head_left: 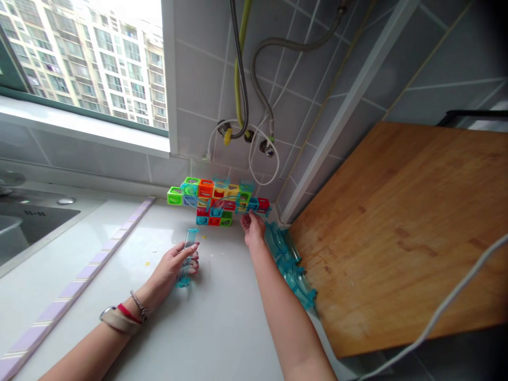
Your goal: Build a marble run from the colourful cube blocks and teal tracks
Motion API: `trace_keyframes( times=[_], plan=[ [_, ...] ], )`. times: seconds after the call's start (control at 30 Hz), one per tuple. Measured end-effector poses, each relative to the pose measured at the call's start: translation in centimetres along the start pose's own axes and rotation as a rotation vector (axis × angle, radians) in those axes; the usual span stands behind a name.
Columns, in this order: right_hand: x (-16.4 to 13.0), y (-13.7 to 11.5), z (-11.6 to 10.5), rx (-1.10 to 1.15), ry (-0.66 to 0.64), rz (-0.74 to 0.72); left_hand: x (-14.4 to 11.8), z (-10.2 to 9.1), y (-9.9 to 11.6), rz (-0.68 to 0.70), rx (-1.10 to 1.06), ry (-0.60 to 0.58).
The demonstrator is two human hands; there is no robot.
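My left hand (pixel 181 262) is closed around a clear blue plastic track piece (pixel 184 275), held a little above the white counter (pixel 222 317). Toward the wall stands a structure of colourful hollow cube blocks (pixel 214 201), in green, red, orange, yellow and blue, with clear blue track parts on it. My right hand (pixel 253 226) reaches to the structure's right end, its fingers bent near a blue block (pixel 252 204). Whether those fingertips grip the block or only touch it, I cannot make out.
Several clear blue curved track pieces (pixel 291 264) lie right of my right forearm, against a wooden board (pixel 405 238). A lilac edge strip (pixel 99 259) runs along the counter beside the sink (pixel 39 217). Hoses and a white cable (pixel 264 182) hang at the tiled wall.
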State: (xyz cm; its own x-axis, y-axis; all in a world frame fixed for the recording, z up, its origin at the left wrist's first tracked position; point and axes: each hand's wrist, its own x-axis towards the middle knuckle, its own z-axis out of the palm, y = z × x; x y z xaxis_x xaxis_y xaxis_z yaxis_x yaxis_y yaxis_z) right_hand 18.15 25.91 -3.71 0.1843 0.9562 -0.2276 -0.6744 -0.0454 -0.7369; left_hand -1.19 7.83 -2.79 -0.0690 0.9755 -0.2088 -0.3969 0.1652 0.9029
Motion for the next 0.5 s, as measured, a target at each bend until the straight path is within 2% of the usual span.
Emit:
trace_keyframes(
  times=[0.3, 0.4, 0.5],
  plan=[
    [-0.7, 0.4, 0.4, -0.048, 0.000, 0.015, 0.0, 0.0, -0.1, -0.004, -0.013, -0.002],
    [-1.9, 0.9, 0.2, -0.063, 0.068, 0.029, -0.3, 0.3, 0.2, -0.001, -0.005, -0.004],
    [-4.3, 1.7, 0.0, -0.099, 0.112, 0.064, -0.6, 0.5, 0.5, 0.006, 0.001, 0.011]
  ],
)
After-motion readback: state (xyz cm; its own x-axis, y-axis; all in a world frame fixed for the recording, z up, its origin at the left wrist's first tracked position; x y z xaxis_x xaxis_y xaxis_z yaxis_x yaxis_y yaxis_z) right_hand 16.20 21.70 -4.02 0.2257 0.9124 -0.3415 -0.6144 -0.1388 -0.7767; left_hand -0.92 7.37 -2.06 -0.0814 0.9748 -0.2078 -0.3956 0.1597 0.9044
